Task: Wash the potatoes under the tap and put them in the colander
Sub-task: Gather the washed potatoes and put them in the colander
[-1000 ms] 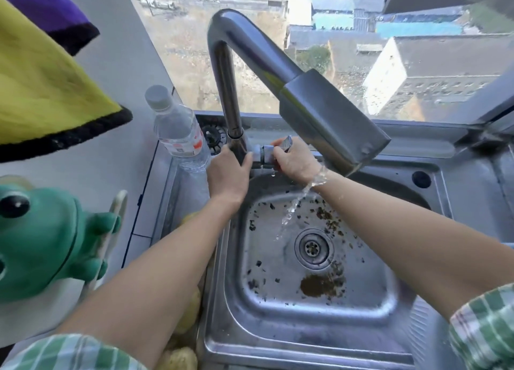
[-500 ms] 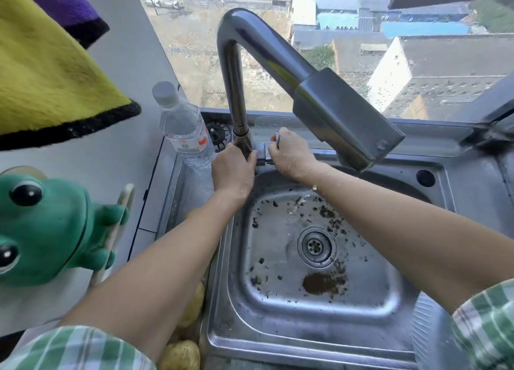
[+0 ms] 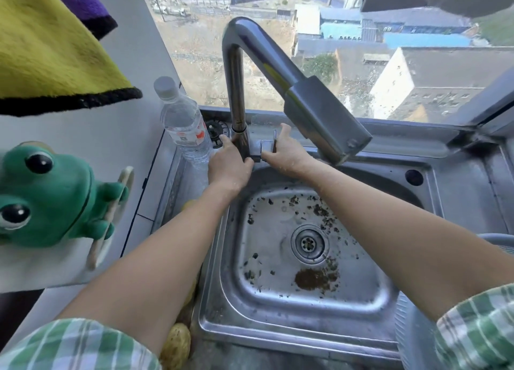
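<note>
A tall steel tap (image 3: 236,91) rises behind the sink basin (image 3: 278,308), and no water runs from its square spout head (image 3: 328,119). My left hand (image 3: 229,168) grips the tap's base column. My right hand (image 3: 285,154) holds the tap's side lever (image 3: 268,146) between thumb and fingers. Yellow potatoes (image 3: 176,346) lie on the counter left of the basin, mostly hidden under my left forearm. A grey ribbed colander (image 3: 409,339) shows at the lower right, largely covered by my right arm.
Dirt flecks and a brown patch lie around the drain (image 3: 307,243). A clear water bottle (image 3: 183,122) stands at the sink's back left corner. A green frog toy (image 3: 47,197) and a yellow cloth (image 3: 55,50) hang on the left wall. A window runs behind the tap.
Water was pouring from the spout onto my right wrist a second ago and has stopped. My right hand has turned the lever while my left hand stayed on the tap base.
</note>
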`<state>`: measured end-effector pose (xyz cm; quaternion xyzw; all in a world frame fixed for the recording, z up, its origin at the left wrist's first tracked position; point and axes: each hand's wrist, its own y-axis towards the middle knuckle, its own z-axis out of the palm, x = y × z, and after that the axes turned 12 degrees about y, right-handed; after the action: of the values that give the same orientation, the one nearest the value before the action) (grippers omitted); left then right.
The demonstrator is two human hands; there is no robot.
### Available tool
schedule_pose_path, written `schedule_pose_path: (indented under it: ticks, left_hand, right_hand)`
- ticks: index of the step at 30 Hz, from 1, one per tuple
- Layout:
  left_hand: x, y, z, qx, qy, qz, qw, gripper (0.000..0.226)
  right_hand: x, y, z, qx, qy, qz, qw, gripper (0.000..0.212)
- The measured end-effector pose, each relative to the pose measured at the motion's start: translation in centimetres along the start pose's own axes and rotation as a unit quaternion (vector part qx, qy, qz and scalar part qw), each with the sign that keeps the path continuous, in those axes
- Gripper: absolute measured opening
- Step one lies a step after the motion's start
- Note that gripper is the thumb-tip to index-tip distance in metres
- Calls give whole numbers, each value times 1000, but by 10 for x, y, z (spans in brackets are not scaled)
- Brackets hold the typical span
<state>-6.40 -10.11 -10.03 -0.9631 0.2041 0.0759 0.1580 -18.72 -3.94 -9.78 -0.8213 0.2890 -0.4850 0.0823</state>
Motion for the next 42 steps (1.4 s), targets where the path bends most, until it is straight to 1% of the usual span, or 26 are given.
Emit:
schedule_pose_path:
  ticks: [2,4,5,8,9,11,13,15,16,17,19,21,22,25,27,29,33,36,38,40,42]
  left_hand:
    - [-3,-13,-3,0,0,-2,1000,79]
    - [-6,-32,-5,7,11,-1,1000,80]
    - [-6,-43,-5,5,13,-4,1000,75]
    - [5,-76,-5,-21,10,-6,1000,48]
    - [13,-88,-4,-27,10,-12,1000,42]
    - [30,-115,-2,-33,7,-32,999,36]
    - [50,-144,1,-52,21,-56,997,34]
    - [69,-171,4,-63,38,-97,993,39]
    - [78,-183,5,-57,55,-122,989,46]
    - [87,-196,6,-39,79,-145,986,57]
    - [103,-218,10,35,117,-183,976,86]
    - [116,-237,19,97,106,-226,963,108]
    - [122,-243,24,112,99,-240,959,110]
    - [136,-252,38,133,96,-246,955,97]
    - [144,-255,47,145,76,-252,954,96]
    - [154,-256,57,134,44,-247,959,92]
    - [164,-257,61,116,-6,-255,960,81]
    - [170,-257,55,112,-20,-270,956,87]
    - [175,-256,50,99,-27,-277,956,83]
    - [178,-255,43,91,-52,-282,954,75]
    - [178,-253,34,80,-88,-286,951,63]
  right_hand:
    - [1,-8,-1,-9,29,12,999,63]
    - [3,-23,-2,8,4,26,1000,60]
    - [2,-29,-3,15,-13,40,999,56]
    - [-5,-47,2,49,-91,54,993,39]
    - [-8,-55,7,69,-111,54,990,39]
    - [-9,-71,22,107,-127,39,985,47]
    - [-5,-90,42,127,-127,-17,984,47]
    - [1,-107,64,140,-113,-82,980,39]
    - [4,-115,76,146,-108,-112,977,35]
    - [7,-123,88,154,-106,-145,972,33]
    - [12,-135,110,180,-118,-200,956,31]
    - [15,-144,130,209,-141,-245,936,39]
    - [17,-148,139,221,-156,-266,925,48]
    - [20,-152,161,246,-247,-314,883,74]
    - [18,-148,173,244,-325,-339,848,84]
    - [17,-144,183,227,-376,-352,827,91]
    - [16,-140,196,165,-417,-362,817,99]
    - [15,-133,195,147,-422,-377,811,95]
    - [11,-125,191,148,-406,-395,811,92]
    - [7,-121,188,147,-383,-400,820,92]
    - [2,-121,184,145,-335,-383,849,93]
